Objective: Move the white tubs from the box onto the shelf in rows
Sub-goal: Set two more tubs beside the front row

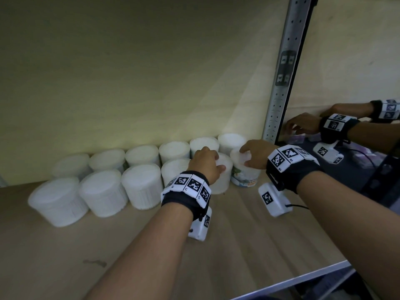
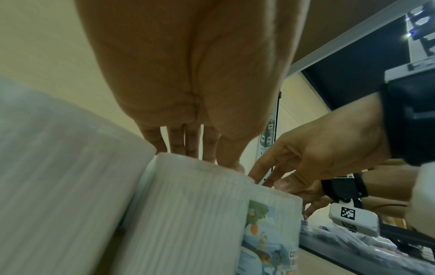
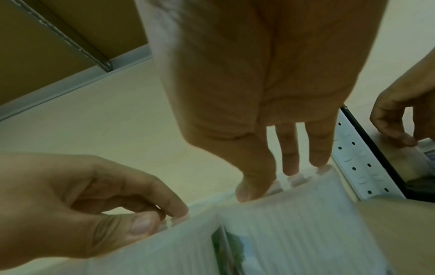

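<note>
Two rows of white ribbed tubs (image 1: 140,187) stand on the wooden shelf (image 1: 238,245) against its back wall. My left hand (image 1: 213,161) grips from above the lid of a front-row tub (image 1: 220,182), thumb on its near rim. Just right of it, my right hand (image 1: 249,155) holds the top of a tub with a colourful label (image 1: 244,177), the last one in the front row. In the left wrist view the left hand's fingers (image 2: 188,148) rest on its tub (image 2: 188,214). In the right wrist view the right hand (image 3: 270,178) grips its tub (image 3: 294,223). The box is out of view.
A perforated metal post (image 1: 281,83) bounds the shelf on the right. Beyond it a dark glossy panel (image 1: 346,169) mirrors my hands. The back row's rightmost tub (image 1: 230,141) stands close to the post. Bare shelf board lies in front of the tubs, up to the front edge (image 1: 303,280).
</note>
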`<state>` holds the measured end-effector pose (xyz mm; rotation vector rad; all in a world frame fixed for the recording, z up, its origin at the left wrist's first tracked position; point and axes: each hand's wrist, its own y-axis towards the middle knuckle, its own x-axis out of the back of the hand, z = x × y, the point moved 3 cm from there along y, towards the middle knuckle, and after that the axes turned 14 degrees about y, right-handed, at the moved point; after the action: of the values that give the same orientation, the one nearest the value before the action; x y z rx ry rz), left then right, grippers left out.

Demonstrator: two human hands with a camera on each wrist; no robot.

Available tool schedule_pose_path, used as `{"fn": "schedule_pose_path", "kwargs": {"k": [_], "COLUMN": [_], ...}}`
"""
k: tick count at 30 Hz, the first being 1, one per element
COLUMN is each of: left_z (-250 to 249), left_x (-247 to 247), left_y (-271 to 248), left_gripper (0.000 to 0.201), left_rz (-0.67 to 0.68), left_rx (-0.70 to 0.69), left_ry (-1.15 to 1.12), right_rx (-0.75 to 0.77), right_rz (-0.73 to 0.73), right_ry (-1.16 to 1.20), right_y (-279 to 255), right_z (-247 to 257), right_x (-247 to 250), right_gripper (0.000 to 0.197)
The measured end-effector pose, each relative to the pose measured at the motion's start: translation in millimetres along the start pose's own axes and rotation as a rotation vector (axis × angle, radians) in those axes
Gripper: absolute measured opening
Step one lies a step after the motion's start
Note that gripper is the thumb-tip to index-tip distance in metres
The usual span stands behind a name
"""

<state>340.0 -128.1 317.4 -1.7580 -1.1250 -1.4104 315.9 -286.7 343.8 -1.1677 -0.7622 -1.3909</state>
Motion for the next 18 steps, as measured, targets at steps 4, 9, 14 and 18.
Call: {"fn": "schedule_pose_path", "kwargs": {"k": [4,9,14,18], "left_z": [0,0,-1,-1], "left_x": [0,0,0,1], "left_y": [0,1,1,0], "left_gripper": [0.047,0.046,0.044,0.041], "left_rz": [0.003,0.009,0.029,0.090], "left_rx": [-0.003,-0.011,-0.027,-0.065], "left_ry": [0.003,0.014,0.030,0.034], "right_rx": [0.027,0.045,0.054,0.063], "right_rz": [0.006,-0.009,-0.016,-0.025], "right_ry": [0.018,0.042,0.056,0.041], "right_y": [5,3,3,4], "right_z": [-5,-11,-13,-11], "right_x": [-2,-4,-3,-2], "right_gripper": [0.054,0.053,0.053,0.052]}}
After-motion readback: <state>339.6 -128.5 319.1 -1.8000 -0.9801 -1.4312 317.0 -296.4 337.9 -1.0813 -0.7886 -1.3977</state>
